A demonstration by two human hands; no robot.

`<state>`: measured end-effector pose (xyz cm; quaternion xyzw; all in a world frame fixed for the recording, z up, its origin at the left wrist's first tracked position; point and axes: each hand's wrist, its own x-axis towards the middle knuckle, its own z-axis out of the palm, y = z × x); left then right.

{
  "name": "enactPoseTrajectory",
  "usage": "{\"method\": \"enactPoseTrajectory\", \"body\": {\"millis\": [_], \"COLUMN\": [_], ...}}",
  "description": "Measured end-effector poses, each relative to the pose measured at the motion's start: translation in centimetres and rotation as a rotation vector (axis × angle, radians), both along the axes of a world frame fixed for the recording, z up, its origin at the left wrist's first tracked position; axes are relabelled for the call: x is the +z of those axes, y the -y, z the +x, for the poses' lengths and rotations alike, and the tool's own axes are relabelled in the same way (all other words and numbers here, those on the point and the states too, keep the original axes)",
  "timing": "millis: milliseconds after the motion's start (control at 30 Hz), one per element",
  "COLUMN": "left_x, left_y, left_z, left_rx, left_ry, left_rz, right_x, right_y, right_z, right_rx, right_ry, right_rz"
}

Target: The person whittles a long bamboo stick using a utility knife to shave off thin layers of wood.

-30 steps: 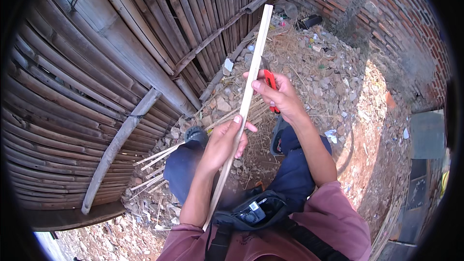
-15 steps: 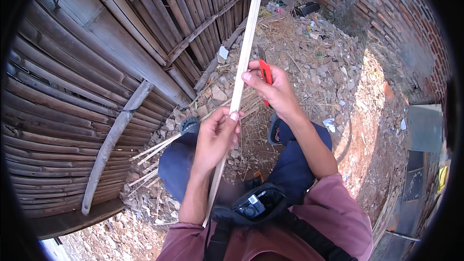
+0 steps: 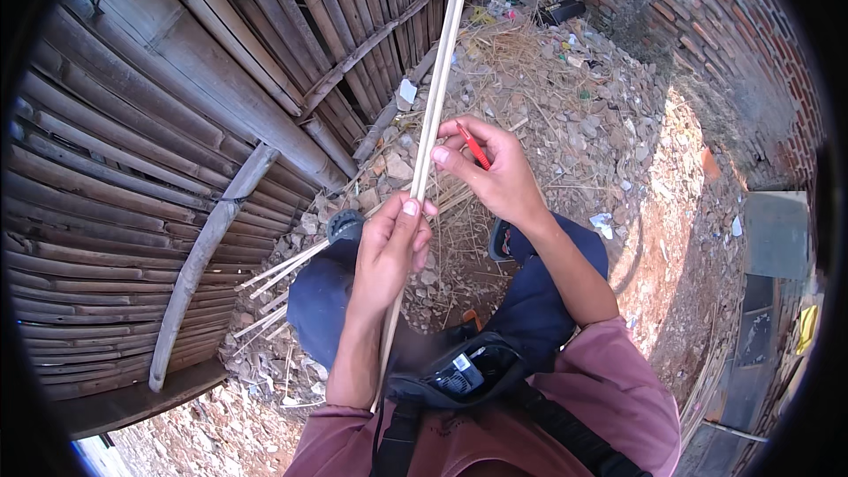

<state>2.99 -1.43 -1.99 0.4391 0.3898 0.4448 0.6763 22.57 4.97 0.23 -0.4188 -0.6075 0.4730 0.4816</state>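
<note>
A long pale bamboo strip with a dark lengthwise line down its face slants up and away in front of me. My left hand pinches its lower middle between thumb and fingers, and its near end runs down beside my left forearm. My right hand is closed around a red utility knife, held across the fingers. The right thumb and fingertips are at the strip's right edge, above my left hand; whether they press on it I cannot tell. The knife's blade cannot be made out.
Several thin bamboo sticks lie on the rubble by my left knee. A bamboo-slat wall with a slanted pole rises at left. Beyond the stony ground stands a brick wall. An open black pouch sits at my waist.
The strip has shifted slightly left and turned, so its lengthwise line shows more clearly. The red knife has tilted in my right hand and shows less of its length.
</note>
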Motion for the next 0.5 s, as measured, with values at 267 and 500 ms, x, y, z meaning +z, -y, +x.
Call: {"method": "enactPoseTrajectory", "body": {"millis": [267,500], "left_x": [-0.3,-0.3], "left_y": [0.1,0.0], "left_z": [-0.3,-0.5], "left_rx": [0.014,0.023], "left_ry": [0.014,0.082], "left_rz": [0.004,-0.011], "right_x": [0.8,-0.9], "right_y": [0.2,0.8], "right_z": [0.5,-0.7], "right_rx": [0.009,-0.022], "right_ry": [0.323,0.461], "right_rz": [0.105,0.473]}}
